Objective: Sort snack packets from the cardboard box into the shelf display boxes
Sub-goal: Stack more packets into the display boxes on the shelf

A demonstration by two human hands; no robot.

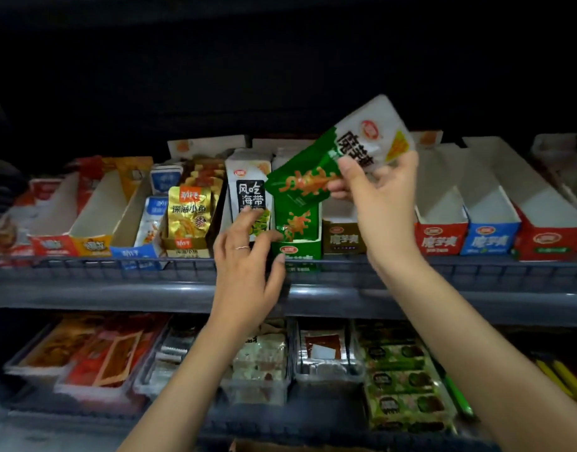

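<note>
Fingers (pixel 350 172) of right hand (pixel 381 203) pinch green-and-white snack packets (pixel 316 171), centre-right of frame, over green display box (pixel 301 251) holding like packets. Left hand (pixel 248 272) released, fingers spread, at its front edge. Red box (pixel 441 237) right: bare walls.

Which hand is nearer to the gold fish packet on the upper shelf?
Left. The left hand is just to the right of the gold fish packet and lower; the right hand is much farther right, holding a green-and-white packet.
</note>
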